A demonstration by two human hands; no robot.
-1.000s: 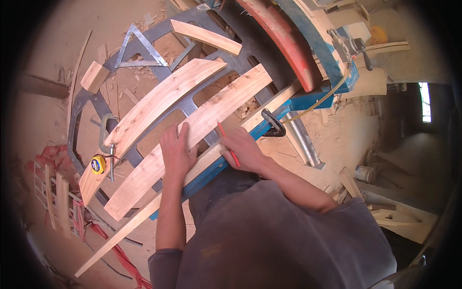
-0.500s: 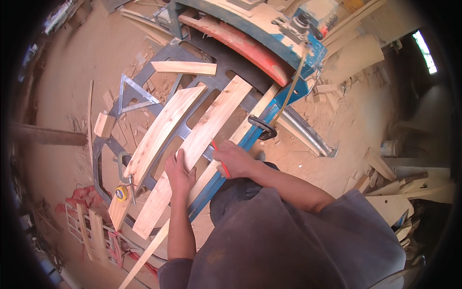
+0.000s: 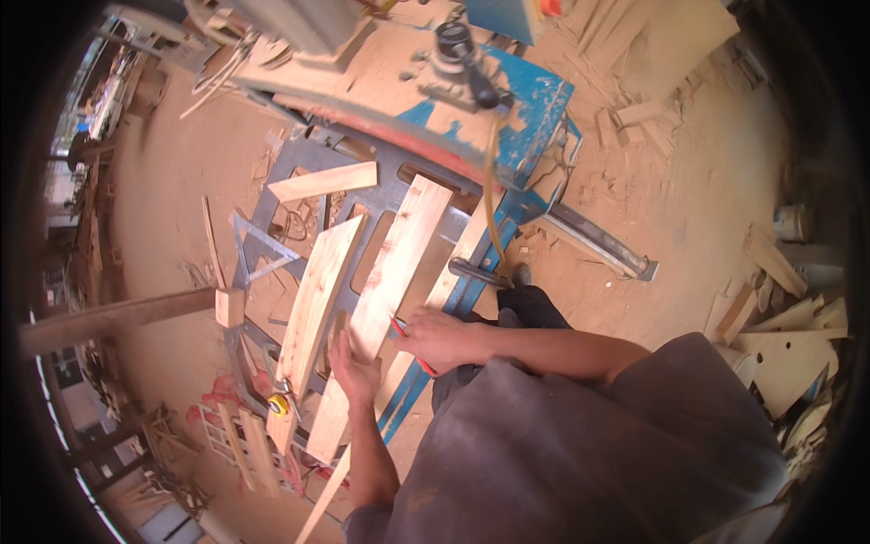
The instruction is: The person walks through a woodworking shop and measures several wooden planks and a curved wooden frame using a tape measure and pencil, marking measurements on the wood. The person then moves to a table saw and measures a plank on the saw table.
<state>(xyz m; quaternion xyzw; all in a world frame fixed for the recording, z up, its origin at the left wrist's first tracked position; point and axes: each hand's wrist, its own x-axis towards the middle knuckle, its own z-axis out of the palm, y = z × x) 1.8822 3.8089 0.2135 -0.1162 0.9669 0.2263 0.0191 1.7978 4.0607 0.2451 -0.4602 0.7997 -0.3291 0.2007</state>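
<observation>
A long straight pale board lies slanted on a dark slotted metal frame. My left hand rests across its near part, with fingers stretched out and thumb apart. Just to the right, my right hand is closed on a red pencil, the tip over the board's right edge. Left of this board lies a curved board. A triangular metal square and a short wood piece lie beyond it. At its near end are a yellow tape measure and a metal clamp.
A black clamp sits on the wood strip along a blue rail. A router stands on the dusty blue-edged machine table ahead. Offcuts litter the floor at the far right; more boards are piled right.
The view has shifted, so the boards and frame appear lower and more upright. Both hands stay at the straight board, and the pencil remains in my right hand.
</observation>
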